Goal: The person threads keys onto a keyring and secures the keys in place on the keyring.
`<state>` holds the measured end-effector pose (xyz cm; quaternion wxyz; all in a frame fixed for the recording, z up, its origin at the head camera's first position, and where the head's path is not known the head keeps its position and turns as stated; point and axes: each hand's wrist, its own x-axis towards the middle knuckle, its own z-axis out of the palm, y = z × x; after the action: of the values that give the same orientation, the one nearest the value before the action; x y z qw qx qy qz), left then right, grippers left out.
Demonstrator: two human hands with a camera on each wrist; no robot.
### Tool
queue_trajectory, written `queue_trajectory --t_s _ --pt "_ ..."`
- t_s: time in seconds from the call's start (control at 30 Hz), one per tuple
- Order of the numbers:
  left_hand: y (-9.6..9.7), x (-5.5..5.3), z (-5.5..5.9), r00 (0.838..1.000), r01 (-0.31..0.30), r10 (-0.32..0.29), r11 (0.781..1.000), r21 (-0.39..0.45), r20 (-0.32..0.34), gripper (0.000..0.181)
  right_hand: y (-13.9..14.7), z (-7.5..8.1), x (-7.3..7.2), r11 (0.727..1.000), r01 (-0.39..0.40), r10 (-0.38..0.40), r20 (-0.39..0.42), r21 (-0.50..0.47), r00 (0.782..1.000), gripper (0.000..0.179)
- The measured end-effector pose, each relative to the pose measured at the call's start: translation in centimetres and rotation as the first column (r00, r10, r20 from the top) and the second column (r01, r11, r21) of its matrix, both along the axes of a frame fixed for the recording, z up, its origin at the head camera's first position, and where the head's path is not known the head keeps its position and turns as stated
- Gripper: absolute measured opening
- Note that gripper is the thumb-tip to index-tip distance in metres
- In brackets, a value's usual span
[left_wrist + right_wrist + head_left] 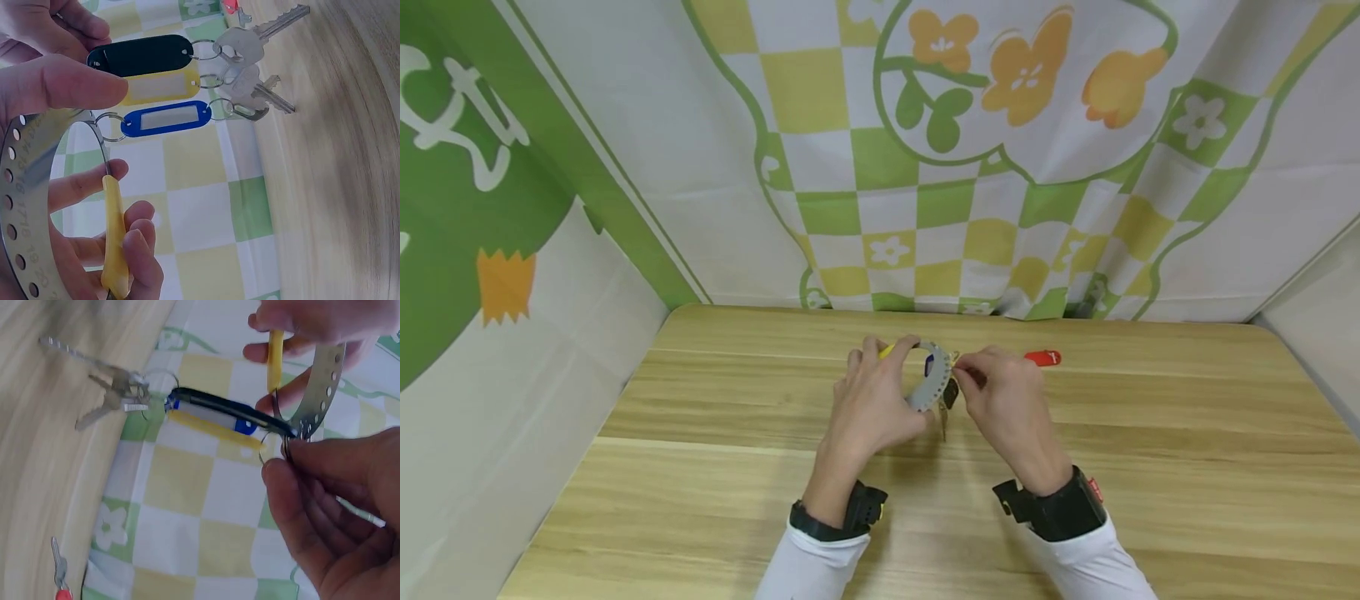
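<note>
My left hand point(872, 400) holds a curved grey metal key ring plate point(936, 382) with a row of numbered holes, its fingers around the yellow handle point(115, 237). Opposite, my right hand point(1009, 404) pinches a small split ring point(286, 449) at the plate's holed edge. Three key tags hang there: black point(150, 55), yellow point(165, 86) and blue point(169, 119). Silver keys point(240, 47) dangle from their lower rings, above the table. The fingertips hide part of where the rings meet the plate.
A red key tag point(1043, 358) lies on the wooden table point(715, 467), beyond my right hand; its key point(59, 562) shows in the right wrist view. A checked green, yellow and white curtain point(887, 208) hangs along the back edge.
</note>
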<state>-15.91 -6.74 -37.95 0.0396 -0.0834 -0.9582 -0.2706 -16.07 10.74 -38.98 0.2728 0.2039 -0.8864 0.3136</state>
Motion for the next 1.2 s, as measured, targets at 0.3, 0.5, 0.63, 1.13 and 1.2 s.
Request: queue_trajectory --t_s 0.3,0.5,0.63,1.13,1.2 --pt "0.03 0.02 0.07 1.0 0.013 -0.013 1.0 -0.004 -0.003 0.09 0.48 -0.03 -0.23 0.996 -0.064 0.065 -0.019 0.057 0.998 0.007" --pt "0.21 0.01 0.18 1.0 -0.007 0.007 1.0 0.001 -0.015 0.09 -0.04 0.43 0.03 0.984 0.108 -0.075 0.217 -0.143 0.973 0.004" --pt "0.28 -0.01 0.19 1.0 -0.019 0.019 1.0 0.001 -0.018 0.09 -0.14 0.47 0.07 0.976 0.127 -0.086 0.222 -0.177 0.971 0.004" --pt "0.29 0.07 0.21 1.0 0.004 -0.004 1.0 -0.002 -0.017 0.091 0.55 -0.07 -0.43 0.998 -0.059 0.061 -0.061 0.026 0.996 0.009" --pt "0.25 0.13 0.14 1.0 0.003 -0.003 1.0 -0.004 -0.02 0.089 0.49 -0.08 -0.39 0.999 -0.042 0.041 -0.005 -0.025 0.999 0.008"
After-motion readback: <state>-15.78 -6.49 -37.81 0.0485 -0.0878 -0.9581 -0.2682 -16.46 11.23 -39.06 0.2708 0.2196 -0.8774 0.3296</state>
